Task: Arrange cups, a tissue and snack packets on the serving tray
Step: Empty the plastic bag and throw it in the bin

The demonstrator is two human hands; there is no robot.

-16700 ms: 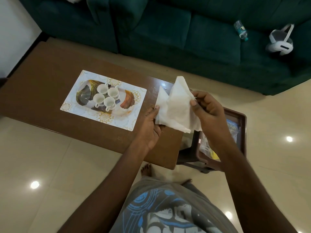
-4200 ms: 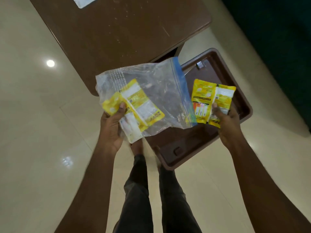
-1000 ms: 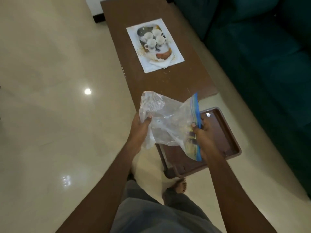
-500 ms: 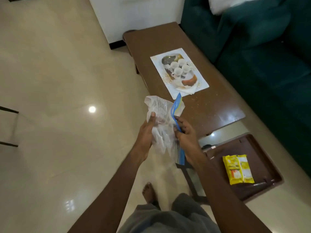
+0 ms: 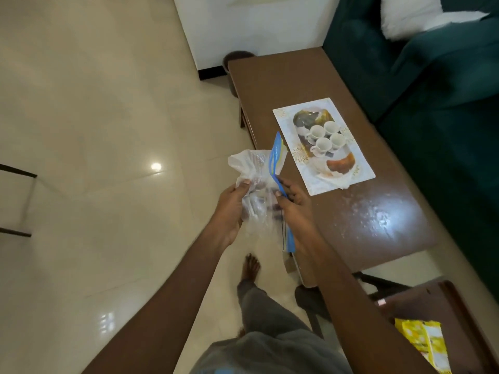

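Observation:
My left hand (image 5: 229, 209) and my right hand (image 5: 295, 209) both grip a crumpled clear plastic zip bag (image 5: 256, 182) with a blue seal strip, held over the floor beside the table. The patterned serving tray (image 5: 359, 168) lies on the long brown table (image 5: 378, 220). Several white cups (image 5: 326, 139) stand grouped on the tray, and a folded white tissue (image 5: 333, 179) rests at its near end. Yellow snack packets (image 5: 424, 344) lie on a small brown stool-like table (image 5: 442, 306) at the lower right, partly cut off by the frame edge.
A dark green sofa (image 5: 437, 76) runs along the far side of the table, with a white cushion (image 5: 410, 14) on it. A white wall (image 5: 248, 28) stands behind the table's far end. Glossy beige tiles (image 5: 94, 130) cover the floor to the left. My bare foot (image 5: 251, 268) is below the hands.
The bag holding packets is now empty and crumpled between both hands. The yellow packets were laid on the small brown table. My view has turned toward the tray.

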